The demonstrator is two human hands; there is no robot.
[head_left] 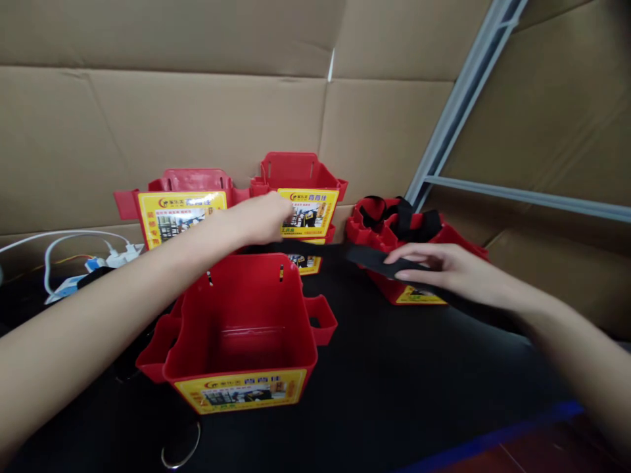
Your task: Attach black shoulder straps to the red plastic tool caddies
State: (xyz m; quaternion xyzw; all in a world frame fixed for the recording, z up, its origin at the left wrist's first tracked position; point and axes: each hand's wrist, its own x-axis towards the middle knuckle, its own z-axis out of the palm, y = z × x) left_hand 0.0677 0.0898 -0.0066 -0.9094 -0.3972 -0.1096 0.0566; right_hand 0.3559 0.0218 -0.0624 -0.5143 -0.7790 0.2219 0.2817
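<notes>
A red plastic tool bin (246,328) with a yellow label stands open and empty in front of me on the black table. A flat black strap (365,257) runs across above its far rim. My left hand (263,218) is closed on the strap's left part, just beyond the bin's back wall. The strap's right part lies under my right hand (444,266), whose fingers are stretched along it. The strap trails off to the right under my right wrist.
Two more red bins (182,203) (303,190) stand at the back against a cardboard wall. A further red bin with black straps (409,230) lies at the right. White cables and a plug (98,259) sit at left. A metal ring (182,453) lies near the front.
</notes>
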